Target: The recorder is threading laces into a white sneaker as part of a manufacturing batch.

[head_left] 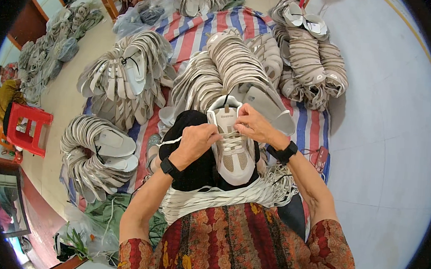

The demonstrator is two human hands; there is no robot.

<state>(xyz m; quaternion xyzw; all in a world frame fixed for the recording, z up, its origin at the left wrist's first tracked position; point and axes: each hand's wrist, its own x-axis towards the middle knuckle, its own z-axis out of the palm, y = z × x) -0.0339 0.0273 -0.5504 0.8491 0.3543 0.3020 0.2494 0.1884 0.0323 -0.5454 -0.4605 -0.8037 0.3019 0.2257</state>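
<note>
A beige and white sneaker upper rests on my lap between my black-clad knees, its toe toward me. White lace crosses its lower eyelet rows. My left hand is closed at the upper's left side, gripping a white shoelace whose tail sticks out to the left. On the other side, my right hand pinches lace at the right eyelet edge, near the tongue; its fingertips partly hide the lace there. A thick bundle of white shoelaces lies across my lap, trailing off to the right.
Strung stacks of beige uppers stand ahead, at left, near left and far right, on a striped sheet. A red stool stands far left, by a person in yellow. Plastic bags lie near left.
</note>
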